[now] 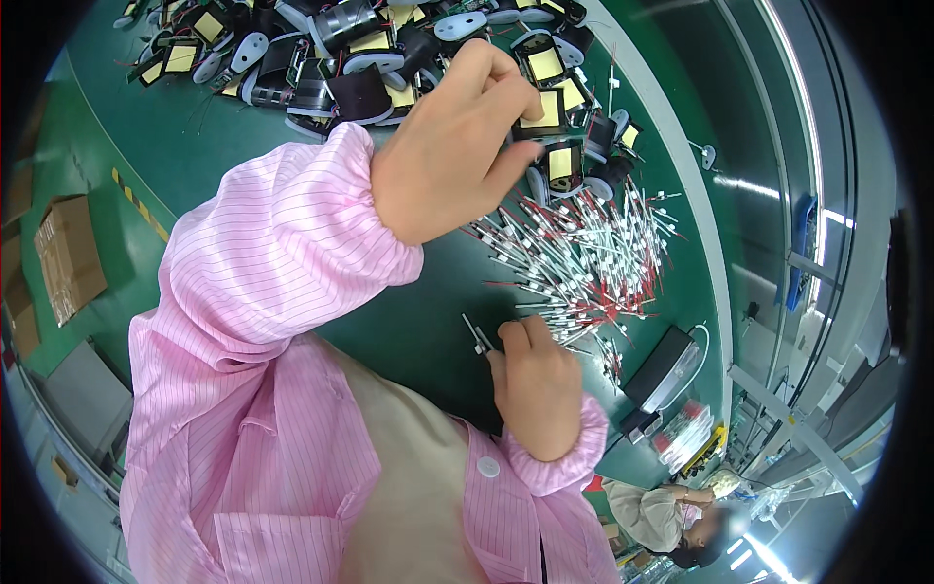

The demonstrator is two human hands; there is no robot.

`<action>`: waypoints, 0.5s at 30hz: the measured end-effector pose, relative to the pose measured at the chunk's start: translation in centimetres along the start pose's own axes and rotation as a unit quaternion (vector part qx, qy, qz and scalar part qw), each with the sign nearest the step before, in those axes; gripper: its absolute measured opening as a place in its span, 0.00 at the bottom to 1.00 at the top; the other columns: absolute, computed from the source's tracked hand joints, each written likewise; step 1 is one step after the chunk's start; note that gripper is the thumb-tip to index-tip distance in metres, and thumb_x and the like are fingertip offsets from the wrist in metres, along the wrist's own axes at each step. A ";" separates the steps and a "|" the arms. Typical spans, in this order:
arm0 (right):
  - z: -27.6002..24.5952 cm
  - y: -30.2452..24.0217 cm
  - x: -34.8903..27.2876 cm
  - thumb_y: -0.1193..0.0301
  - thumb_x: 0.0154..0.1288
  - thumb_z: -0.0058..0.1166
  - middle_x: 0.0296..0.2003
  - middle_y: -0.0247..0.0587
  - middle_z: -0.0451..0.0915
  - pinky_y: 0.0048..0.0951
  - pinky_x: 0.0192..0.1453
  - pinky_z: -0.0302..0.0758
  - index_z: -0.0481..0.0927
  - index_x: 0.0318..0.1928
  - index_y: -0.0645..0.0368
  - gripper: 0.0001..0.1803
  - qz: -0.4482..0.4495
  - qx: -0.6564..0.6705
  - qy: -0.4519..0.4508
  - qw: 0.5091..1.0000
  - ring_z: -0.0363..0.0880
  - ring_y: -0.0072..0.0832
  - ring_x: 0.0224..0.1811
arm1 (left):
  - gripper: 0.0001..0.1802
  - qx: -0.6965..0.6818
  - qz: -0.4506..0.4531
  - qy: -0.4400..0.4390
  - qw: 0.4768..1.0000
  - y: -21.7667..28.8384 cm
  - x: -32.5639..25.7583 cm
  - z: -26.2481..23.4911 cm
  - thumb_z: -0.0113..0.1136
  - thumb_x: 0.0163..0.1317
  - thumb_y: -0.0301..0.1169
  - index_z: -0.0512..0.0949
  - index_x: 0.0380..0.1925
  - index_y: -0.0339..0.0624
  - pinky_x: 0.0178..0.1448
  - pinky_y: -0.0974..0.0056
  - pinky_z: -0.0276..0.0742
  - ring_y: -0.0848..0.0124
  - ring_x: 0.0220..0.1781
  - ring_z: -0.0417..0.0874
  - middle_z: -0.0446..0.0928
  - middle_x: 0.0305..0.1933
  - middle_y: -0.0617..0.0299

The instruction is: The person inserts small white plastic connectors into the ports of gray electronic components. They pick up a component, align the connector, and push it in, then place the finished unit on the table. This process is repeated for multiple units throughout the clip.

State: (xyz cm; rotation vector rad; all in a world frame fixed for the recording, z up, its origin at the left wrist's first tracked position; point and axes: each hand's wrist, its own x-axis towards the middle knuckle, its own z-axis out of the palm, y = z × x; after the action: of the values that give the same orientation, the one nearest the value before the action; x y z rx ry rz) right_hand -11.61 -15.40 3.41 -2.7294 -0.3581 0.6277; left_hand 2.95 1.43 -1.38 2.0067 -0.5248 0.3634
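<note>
**Black coil component with a yellow taped face gripped over the green surface**

The black coil component with a yellow taped face [547, 109] is pinched between the fingertips of the left hand [449, 146], at the near end of a heap of like parts. That heap of black coil components with yellow square labels and white oval end plates [321, 58] is spread along the far part of the green matte surface [195, 156]; the parts overlap too much to be counted. The left hand is closed narrowly on the component, its pink striped sleeve [282, 234] being raised above the surface.

A thin white-and-grey wire piece [477, 336] is held in the narrow pinch of the right hand [535, 389], just beside a loose pile of white-sleeved leads with red ends [584, 258], far too many and too tangled for a count. The pile lies between the two hands and the pale edge of the surface [681, 175].

One flat black box with a white side [664, 368] is seen near that edge, with a clear packet of red-and-white pieces [686, 433] beside it. One brown cardboard carton [68, 258] stands on the floor on the left, past a yellow-and-black striped line [136, 204]. Open green surface is left between the left sleeve and the heap. One other person in a pale top [652, 516] is seated at the lower right.
</note>
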 end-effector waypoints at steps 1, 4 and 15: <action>0.5 -0.1 -0.2 0.76 0.52 0.58 0.31 0.43 0.72 0.38 0.26 0.75 0.72 0.32 0.60 0.09 0.019 -0.028 0.009 0.999 0.78 0.40 0.22 | 0.09 -0.031 -0.001 -0.009 0.999 0.5 0.2 -0.3 0.61 0.56 0.24 0.74 0.37 0.37 0.36 0.68 0.69 0.70 0.36 0.73 0.69 0.43 0.60; 1.1 -0.4 -0.5 0.77 0.51 0.57 0.29 0.43 0.71 0.37 0.25 0.75 0.69 0.29 0.59 0.08 0.030 -0.033 0.006 0.999 0.78 0.40 0.23 | 0.09 -0.089 0.006 -0.020 0.996 0.5 0.2 -0.3 0.58 0.58 0.23 0.75 0.39 0.38 0.32 0.71 0.65 0.75 0.34 0.70 0.71 0.42 0.60; -2.2 1.2 0.5 0.87 0.51 0.56 0.32 0.45 0.77 0.27 0.31 0.74 0.80 0.33 0.66 0.09 0.004 0.384 0.218 0.897 0.77 0.29 0.27 | 0.22 -0.253 0.030 -0.070 0.964 -0.1 0.2 -2.1 0.47 0.52 0.08 0.73 0.48 0.33 0.43 0.65 0.76 0.66 0.43 0.78 0.75 0.46 0.52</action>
State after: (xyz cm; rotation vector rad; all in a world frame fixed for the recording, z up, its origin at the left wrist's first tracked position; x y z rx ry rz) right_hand -9.96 -16.92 4.64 -2.0099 0.0249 0.0889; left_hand 3.13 3.25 -0.37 1.5271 -0.6915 0.1053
